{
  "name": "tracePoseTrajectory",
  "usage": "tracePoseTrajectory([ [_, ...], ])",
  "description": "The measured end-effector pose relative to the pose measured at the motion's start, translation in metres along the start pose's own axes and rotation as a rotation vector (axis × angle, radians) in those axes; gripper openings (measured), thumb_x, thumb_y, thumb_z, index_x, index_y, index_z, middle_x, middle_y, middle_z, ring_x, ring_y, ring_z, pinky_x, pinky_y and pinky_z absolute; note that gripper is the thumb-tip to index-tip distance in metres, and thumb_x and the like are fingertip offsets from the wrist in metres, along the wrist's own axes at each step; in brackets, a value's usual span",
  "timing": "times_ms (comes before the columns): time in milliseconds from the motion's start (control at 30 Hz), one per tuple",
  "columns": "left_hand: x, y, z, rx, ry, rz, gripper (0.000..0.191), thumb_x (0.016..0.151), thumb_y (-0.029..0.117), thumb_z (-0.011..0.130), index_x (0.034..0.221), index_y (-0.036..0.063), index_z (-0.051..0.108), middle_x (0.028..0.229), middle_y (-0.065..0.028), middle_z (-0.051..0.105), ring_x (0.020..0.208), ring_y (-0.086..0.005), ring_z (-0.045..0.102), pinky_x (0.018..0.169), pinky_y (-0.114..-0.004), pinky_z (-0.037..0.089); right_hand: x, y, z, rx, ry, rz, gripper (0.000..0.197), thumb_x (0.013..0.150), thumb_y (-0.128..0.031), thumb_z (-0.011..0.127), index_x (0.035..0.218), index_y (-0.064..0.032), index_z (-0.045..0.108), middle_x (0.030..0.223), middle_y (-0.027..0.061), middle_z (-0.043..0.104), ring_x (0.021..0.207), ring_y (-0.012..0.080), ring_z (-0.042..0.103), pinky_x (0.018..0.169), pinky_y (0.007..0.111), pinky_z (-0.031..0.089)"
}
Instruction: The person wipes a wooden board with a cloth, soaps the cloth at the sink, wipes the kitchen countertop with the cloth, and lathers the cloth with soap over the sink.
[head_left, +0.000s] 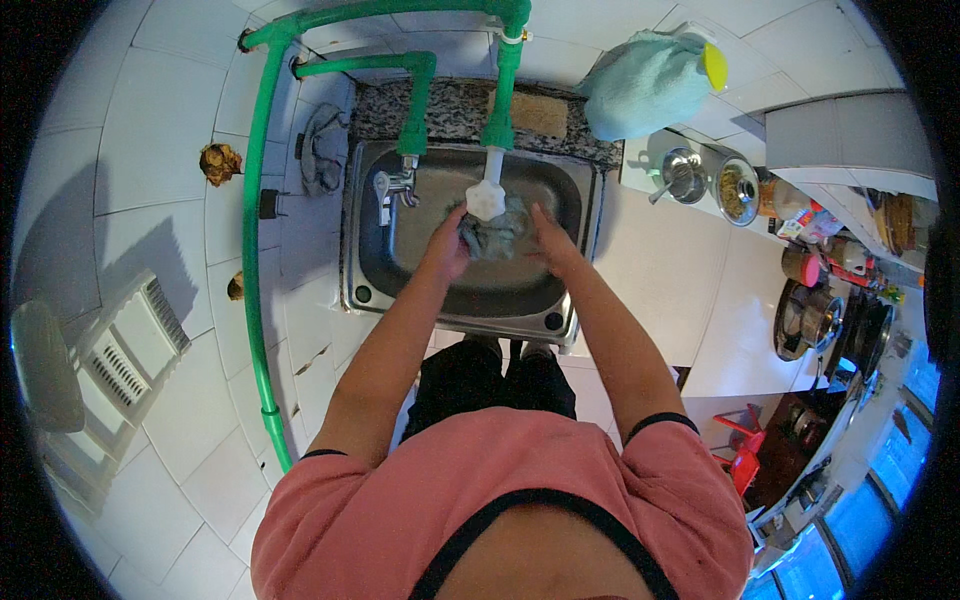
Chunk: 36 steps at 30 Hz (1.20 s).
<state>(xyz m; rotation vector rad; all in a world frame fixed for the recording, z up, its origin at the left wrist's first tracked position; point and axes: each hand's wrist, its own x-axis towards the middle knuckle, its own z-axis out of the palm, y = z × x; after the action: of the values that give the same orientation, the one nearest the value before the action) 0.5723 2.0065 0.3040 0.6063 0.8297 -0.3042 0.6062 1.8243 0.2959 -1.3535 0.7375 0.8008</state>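
Observation:
A wet grey-green cloth (491, 238) lies bunched in the basin of a stainless steel sink (420, 289), below the white plastic tap head (486, 200). My left hand (448, 247) is at the cloth's left edge, its fingertips partly hidden beside the tap head; whether it grips the fabric cannot be told. To the right of the cloth, my right hand (553, 240) has its fingers apart and appears to hold nothing. A chrome tap (397, 187) stands at the basin's left side.
Green pipes (255, 225) run down the left wall and over the sink. A light blue towel (637, 82) hangs at the back right. Along the right counter (660, 277) stand a metal mug (682, 176), a lidded jar (735, 191) and pans (817, 319). A brown sponge (536, 114) rests on the granite ledge.

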Motion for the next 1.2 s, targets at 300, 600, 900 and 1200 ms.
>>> tracePoseTrajectory([
  [300,0.019,0.007,-0.008,0.023,-0.029,0.093,0.035,0.087,0.036,0.049,0.106,0.0067,0.053,0.102,-0.0063,0.059,0.093,-0.0207,0.056,0.084,-0.035,0.044,0.009,-0.019,0.045,-0.27,-0.105,-0.514,0.052,0.081,-0.044,0.053,0.111,-0.0021,0.05,0.098,0.0165,0.059,0.09,0.0253,0.058,0.077,0.035,0.045],
  [600,0.036,-0.038,0.032,-0.022,0.064,-0.136,0.036,0.088,0.041,0.045,0.103,0.0096,0.054,0.094,-0.005,0.06,0.087,-0.0222,0.057,0.075,-0.041,0.048,0.024,-0.036,0.039,-0.891,0.153,-0.47,0.042,0.076,-0.039,0.056,0.108,-0.012,0.053,0.083,0.0185,0.06,0.074,0.0378,0.058,0.064,0.045,0.047],
  [900,0.052,-0.026,0.017,-0.025,0.005,-0.217,0.033,0.09,0.039,0.041,0.108,0.0136,0.053,0.101,-0.0049,0.059,0.093,-0.0229,0.057,0.076,-0.043,0.047,0.01,0.004,0.065,-0.85,0.139,-0.854,0.024,0.077,-0.028,0.055,0.088,-0.0076,0.061,0.079,0.0181,0.06,0.073,0.0368,0.058,0.064,0.045,0.046],
  [1200,0.063,-0.018,-0.002,0.032,-0.03,-0.303,0.034,0.091,0.038,0.038,0.111,0.0137,0.051,0.106,-0.0053,0.058,0.098,-0.0234,0.056,0.077,-0.046,0.047,0.011,0.028,0.091,-0.692,0.222,-1.156,0.028,0.08,-0.031,0.052,0.089,-0.0057,0.061,0.085,0.0216,0.06,0.079,0.0384,0.058,0.069,0.045,0.046],
])
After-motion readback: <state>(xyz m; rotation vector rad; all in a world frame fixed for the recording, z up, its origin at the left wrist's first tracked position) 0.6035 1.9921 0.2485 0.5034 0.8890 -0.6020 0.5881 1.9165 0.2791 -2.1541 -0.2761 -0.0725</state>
